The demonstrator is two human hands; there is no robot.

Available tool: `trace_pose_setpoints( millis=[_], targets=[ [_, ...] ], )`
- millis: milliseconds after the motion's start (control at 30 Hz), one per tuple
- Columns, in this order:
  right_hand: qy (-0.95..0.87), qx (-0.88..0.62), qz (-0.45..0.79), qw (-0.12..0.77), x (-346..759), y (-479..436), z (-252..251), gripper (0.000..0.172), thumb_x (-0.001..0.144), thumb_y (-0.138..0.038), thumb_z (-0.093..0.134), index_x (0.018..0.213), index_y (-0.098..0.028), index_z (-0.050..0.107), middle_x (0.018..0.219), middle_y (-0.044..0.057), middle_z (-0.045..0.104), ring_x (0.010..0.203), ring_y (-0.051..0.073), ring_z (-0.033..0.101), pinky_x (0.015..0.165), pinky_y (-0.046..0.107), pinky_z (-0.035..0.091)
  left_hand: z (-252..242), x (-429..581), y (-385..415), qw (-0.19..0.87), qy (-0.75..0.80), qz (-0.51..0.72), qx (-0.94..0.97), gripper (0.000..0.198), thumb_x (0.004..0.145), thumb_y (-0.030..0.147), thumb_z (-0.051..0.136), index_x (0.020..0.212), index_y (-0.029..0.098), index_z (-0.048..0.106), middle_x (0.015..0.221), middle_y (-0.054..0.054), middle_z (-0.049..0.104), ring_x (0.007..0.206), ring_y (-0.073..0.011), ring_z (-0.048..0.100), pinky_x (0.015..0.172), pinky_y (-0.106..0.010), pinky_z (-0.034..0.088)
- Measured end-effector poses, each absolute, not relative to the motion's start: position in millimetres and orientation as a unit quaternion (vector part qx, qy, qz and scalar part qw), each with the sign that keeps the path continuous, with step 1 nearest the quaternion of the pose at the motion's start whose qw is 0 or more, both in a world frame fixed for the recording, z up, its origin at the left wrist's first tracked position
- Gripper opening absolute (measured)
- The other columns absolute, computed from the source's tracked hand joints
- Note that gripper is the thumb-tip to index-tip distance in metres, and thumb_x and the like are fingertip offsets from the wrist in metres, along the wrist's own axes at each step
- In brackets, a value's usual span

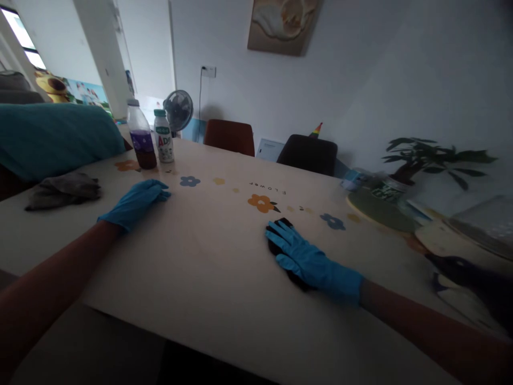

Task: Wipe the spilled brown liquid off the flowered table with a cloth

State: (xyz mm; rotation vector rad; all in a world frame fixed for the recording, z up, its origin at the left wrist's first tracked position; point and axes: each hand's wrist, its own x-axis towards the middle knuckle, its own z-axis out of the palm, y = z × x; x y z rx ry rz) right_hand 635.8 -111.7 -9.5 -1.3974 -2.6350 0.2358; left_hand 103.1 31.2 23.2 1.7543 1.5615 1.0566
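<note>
My right hand (302,259), in a blue glove, presses down on a dark cloth (285,222) on the white table (200,267). Its fingers lie over the cloth, whose edges show beyond the fingertips and below the palm. My left hand (136,203), gloved in the same blue, rests on the tabletop at the left with its fingers extended and nothing visible in it. Left of that hand lies a crumpled grey cloth (66,191). Behind it stand a bottle with a purple label and dark liquid (142,141) and a white bottle with a green cap (163,136).
Flower prints (261,203) run across the table. A potted plant (390,187) stands on a green mat (374,211) at the right, near a dark bird-like figure (460,272). Beyond the table are a brown chair (229,136), a black chair (308,154) and a fan (179,109).
</note>
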Motion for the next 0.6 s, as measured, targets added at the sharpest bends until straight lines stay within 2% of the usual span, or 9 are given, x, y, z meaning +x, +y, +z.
trace_pose_setpoints(
  millis=[167, 333, 467, 600],
  targets=[
    [-0.906, -0.403, 0.108, 0.072, 574.6, -89.1, 1.2, 0.083, 0.125, -0.075, 0.044, 0.193, -0.027, 0.041, 0.201, 0.011, 0.024, 0.186, 0.044, 0.018, 0.149, 0.075, 0.022, 21.9, 102.9, 32.5, 0.304, 0.570, 0.397, 0.652, 0.061, 0.079, 0.067, 0.068, 0.116, 0.020, 0.079, 0.126, -0.019, 0.087, 0.124, -0.0400, 0.082, 0.129, -0.059, 0.059],
    [-0.925, -0.362, 0.101, 0.056, 501.0, -52.1, 3.9, 0.076, 0.125, -0.064, 0.057, 0.190, -0.026, 0.048, 0.198, 0.011, 0.033, 0.186, 0.043, 0.022, 0.152, 0.070, 0.017, 22.2, 106.2, 29.3, 0.330, 0.568, 0.406, 0.636, 0.064, 0.077, 0.069, 0.069, 0.116, 0.019, 0.078, 0.131, -0.021, 0.087, 0.123, -0.0386, 0.082, 0.126, -0.057, 0.062],
    [-0.938, -0.332, 0.086, 0.058, 440.6, -18.4, 3.9, 0.071, 0.125, -0.056, 0.060, 0.187, -0.021, 0.053, 0.196, 0.014, 0.034, 0.184, 0.042, 0.029, 0.152, 0.068, 0.021, 26.5, 108.3, 26.9, 0.312, 0.579, 0.390, 0.645, 0.061, 0.078, 0.068, 0.066, 0.114, 0.021, 0.078, 0.129, -0.018, 0.088, 0.128, -0.0396, 0.081, 0.130, -0.059, 0.059],
    [-0.939, -0.326, 0.089, 0.070, 388.9, 18.0, 0.8, 0.068, 0.125, -0.049, 0.063, 0.186, -0.018, 0.054, 0.196, 0.016, 0.034, 0.184, 0.042, 0.030, 0.152, 0.066, 0.023, 29.5, 110.7, 25.8, 0.321, 0.578, 0.392, 0.640, 0.062, 0.078, 0.069, 0.067, 0.116, 0.020, 0.078, 0.130, -0.019, 0.088, 0.128, -0.0400, 0.082, 0.129, -0.059, 0.060]
  ],
)
